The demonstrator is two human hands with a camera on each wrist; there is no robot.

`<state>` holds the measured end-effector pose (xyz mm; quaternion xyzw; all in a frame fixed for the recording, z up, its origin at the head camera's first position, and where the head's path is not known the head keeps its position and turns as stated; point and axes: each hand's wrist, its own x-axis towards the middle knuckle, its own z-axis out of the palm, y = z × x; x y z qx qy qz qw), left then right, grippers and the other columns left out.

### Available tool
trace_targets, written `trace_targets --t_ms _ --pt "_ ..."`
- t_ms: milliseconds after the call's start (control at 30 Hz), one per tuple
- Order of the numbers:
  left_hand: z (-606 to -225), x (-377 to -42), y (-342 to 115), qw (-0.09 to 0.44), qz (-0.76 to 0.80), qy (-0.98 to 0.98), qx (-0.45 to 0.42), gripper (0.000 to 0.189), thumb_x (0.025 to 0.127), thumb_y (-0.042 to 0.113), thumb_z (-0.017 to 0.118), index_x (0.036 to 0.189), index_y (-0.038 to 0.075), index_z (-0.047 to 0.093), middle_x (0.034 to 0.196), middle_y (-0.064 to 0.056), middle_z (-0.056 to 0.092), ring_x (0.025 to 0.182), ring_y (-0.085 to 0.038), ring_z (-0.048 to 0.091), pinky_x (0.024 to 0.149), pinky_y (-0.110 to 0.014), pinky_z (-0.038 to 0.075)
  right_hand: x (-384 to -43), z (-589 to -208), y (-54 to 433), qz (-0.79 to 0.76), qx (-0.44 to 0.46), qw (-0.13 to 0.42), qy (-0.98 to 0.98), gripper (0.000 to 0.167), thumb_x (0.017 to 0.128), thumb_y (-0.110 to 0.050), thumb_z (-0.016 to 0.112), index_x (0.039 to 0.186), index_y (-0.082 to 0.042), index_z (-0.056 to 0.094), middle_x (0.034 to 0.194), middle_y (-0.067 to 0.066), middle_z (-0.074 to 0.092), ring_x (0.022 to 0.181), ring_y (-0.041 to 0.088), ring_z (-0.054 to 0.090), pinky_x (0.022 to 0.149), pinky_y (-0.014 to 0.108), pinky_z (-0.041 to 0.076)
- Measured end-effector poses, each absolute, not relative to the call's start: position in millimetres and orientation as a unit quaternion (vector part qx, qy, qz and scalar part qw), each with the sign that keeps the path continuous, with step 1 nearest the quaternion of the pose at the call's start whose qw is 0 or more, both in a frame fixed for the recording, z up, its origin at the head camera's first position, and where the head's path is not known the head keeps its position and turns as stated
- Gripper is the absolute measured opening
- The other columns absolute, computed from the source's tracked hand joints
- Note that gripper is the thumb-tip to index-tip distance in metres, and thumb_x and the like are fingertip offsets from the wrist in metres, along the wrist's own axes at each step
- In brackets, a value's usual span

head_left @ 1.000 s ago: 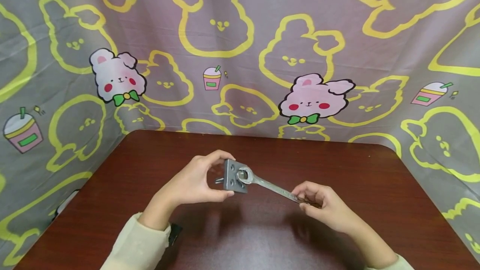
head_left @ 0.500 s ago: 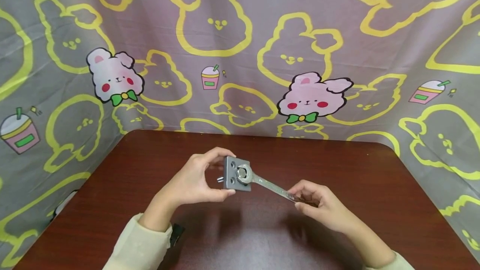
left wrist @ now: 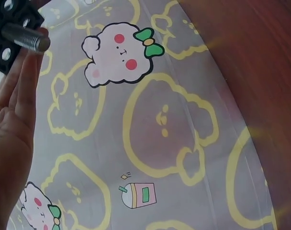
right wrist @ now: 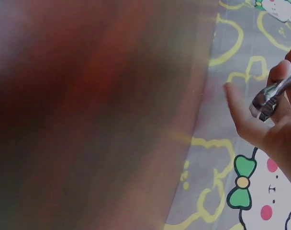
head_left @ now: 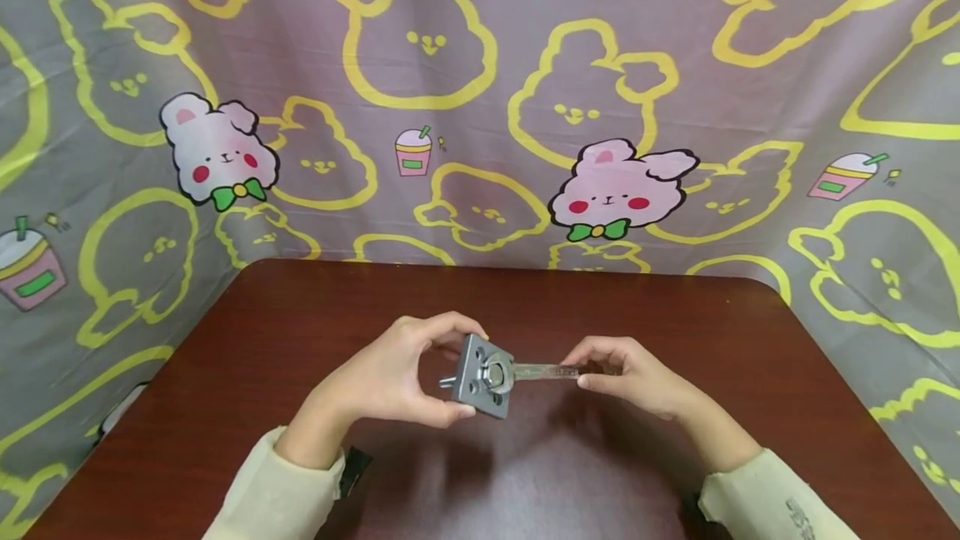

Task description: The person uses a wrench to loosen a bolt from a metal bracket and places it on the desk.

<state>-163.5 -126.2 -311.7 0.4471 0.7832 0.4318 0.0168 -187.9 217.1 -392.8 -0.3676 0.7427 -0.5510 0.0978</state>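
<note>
My left hand (head_left: 390,373) holds a grey square metal plate (head_left: 486,404) with holes, thumb on the lower edge and fingers on the upper one. Through its middle runs a bolt, whose hex head (head_left: 495,374) faces right. The threaded shank (left wrist: 30,38) sticks out of the back in the left wrist view. One end of a silver wrench (head_left: 536,372) sits around the bolt head. Pinched between thumb and fingers of my right hand (head_left: 637,377) is the wrench's other end (right wrist: 267,103). Both hands are raised over the table.
The dark red-brown table (head_left: 330,307) lies below, its far corners rounded. A grey curtain (head_left: 480,132) with bear and cup prints stands around the back and sides. A small black object (head_left: 355,472) shows beside the left cuff, and a whitish thing (head_left: 123,415) past the left table edge.
The right hand has risen a little and moved left, swinging the wrench from a downward slant to nearly level. The plate has dropped slightly and tilted. Both grips stay.
</note>
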Motion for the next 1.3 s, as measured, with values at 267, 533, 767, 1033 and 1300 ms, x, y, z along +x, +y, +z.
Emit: trace_targets --t_ms 267,533,767,1033,1300 --pt "-309.7 -164.1 -122.9 0.093 0.400 0.768 0.492 0.054 0.070 0.020 0.085 0.117 0.019 0.059 0.095 0.012 0.073 0.090 -0.001 0.069 0.084 -0.028 0.058 -217.9 -372.3 216.2 -0.514 -0.386 0.136 0.754 0.025 0.088 0.009 0.064 0.108 -0.003 0.071 0.102 -0.002 0.071 0.089 0.008 0.064 0.075 0.028 0.057" --pt "-310.7 -166.9 -114.3 0.192 0.432 0.715 0.515 0.051 0.072 0.015 0.081 0.117 0.011 0.059 0.097 0.002 0.075 0.091 -0.003 0.069 0.087 -0.028 0.059 -231.1 -346.9 211.3 -0.466 -0.411 0.142 0.770 0.020 0.088 -0.002 0.069 0.107 -0.006 0.073 0.098 0.005 0.067 0.091 0.019 0.062 0.084 0.034 0.057" --pt "-314.2 -168.9 -106.8 0.269 0.436 0.704 0.491 0.048 0.073 0.012 0.080 0.116 0.005 0.061 0.098 -0.002 0.074 0.092 -0.003 0.068 0.090 -0.028 0.058 -230.2 -335.1 214.1 -0.435 -0.421 0.121 0.787 0.019 0.087 -0.004 0.071 0.103 -0.013 0.075 0.097 0.003 0.068 0.092 0.017 0.063 0.087 0.040 0.055" --pt "-316.7 -174.3 -102.5 0.300 0.437 0.693 0.489 0.046 0.074 0.013 0.079 0.115 0.003 0.061 0.099 -0.004 0.074 0.089 -0.004 0.068 0.090 -0.028 0.058 -227.0 -315.8 216.4 -0.392 -0.430 0.082 0.809 0.020 0.086 -0.004 0.073 0.100 -0.017 0.076 0.096 -0.005 0.068 0.095 0.014 0.059 0.087 0.033 0.051" --pt "-323.0 -177.4 -103.5 0.284 0.447 0.697 0.483 0.047 0.074 0.013 0.080 0.115 0.003 0.061 0.099 -0.004 0.074 0.090 -0.005 0.069 0.090 -0.029 0.058 -225.9 -309.8 223.5 -0.379 -0.417 0.059 0.824 0.019 0.086 -0.005 0.073 0.100 -0.017 0.076 0.098 -0.006 0.069 0.098 0.011 0.056 0.086 0.031 0.049"
